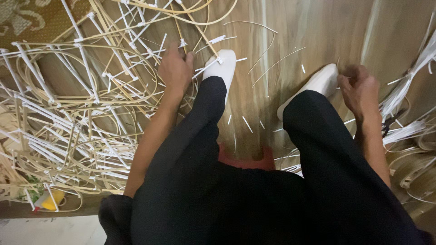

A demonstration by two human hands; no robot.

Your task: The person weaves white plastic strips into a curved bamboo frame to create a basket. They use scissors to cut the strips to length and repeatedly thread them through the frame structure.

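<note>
Big tangle of cane strips piled on the left, left hand pinching one strip at its edge by the white shoe; right hand curled shut, can't tell on what

I am looking down at my own body while sitting, both legs in black trousers stretching forward. Taking my left foot in its white sock as the landmark, my left hand is reaching down just to the left of it, arm bare and extended, back of the hand up, fingers curling downward. Well to the right of that foot, beyond my right foot, my right hand is hanging with wrist bent and fingers closing into a loose fist.
</note>
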